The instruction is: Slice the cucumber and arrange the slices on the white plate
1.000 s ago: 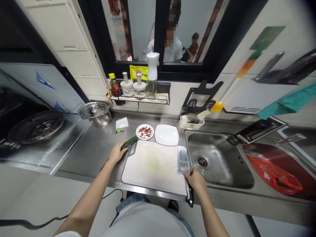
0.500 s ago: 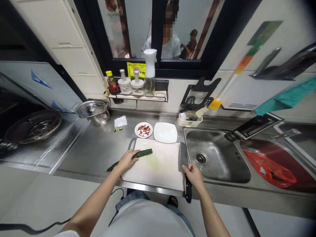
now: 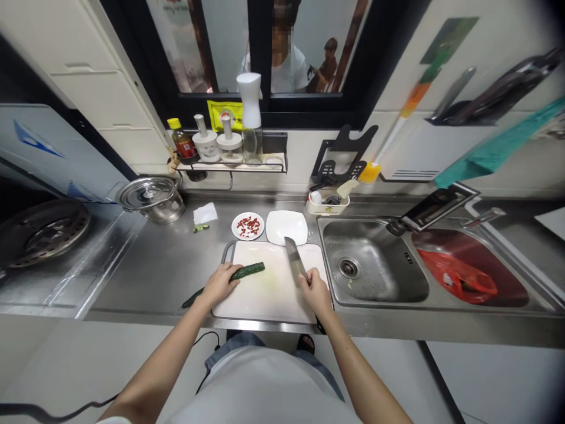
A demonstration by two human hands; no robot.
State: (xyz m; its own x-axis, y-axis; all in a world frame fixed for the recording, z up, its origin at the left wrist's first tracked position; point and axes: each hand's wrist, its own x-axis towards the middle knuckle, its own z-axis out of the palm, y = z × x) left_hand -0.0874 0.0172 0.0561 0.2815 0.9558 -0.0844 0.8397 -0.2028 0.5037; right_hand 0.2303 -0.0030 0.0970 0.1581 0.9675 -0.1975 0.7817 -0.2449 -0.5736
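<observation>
My left hand is closed over a dark green cucumber, pressing it to the left side of a white cutting board. One end of the cucumber shows past my fingers on the board; the other reaches out beyond the board's left edge. On the right half of the board, my right hand grips a kitchen knife, its blade pointing away from me and apart from the cucumber. The knife's handle is partly hidden by my hand. A pale green wet stain marks the middle of the board.
Behind the board stand a small plate of chopped red pieces and a white square plate. A sink lies to the right, a lidded steel pot at the back left. Bottles and jars line a wall shelf.
My right hand has lifted the knife from the board's right edge and brought it left over the board. The left hand still holds the cucumber. The whole view has shifted slightly.
</observation>
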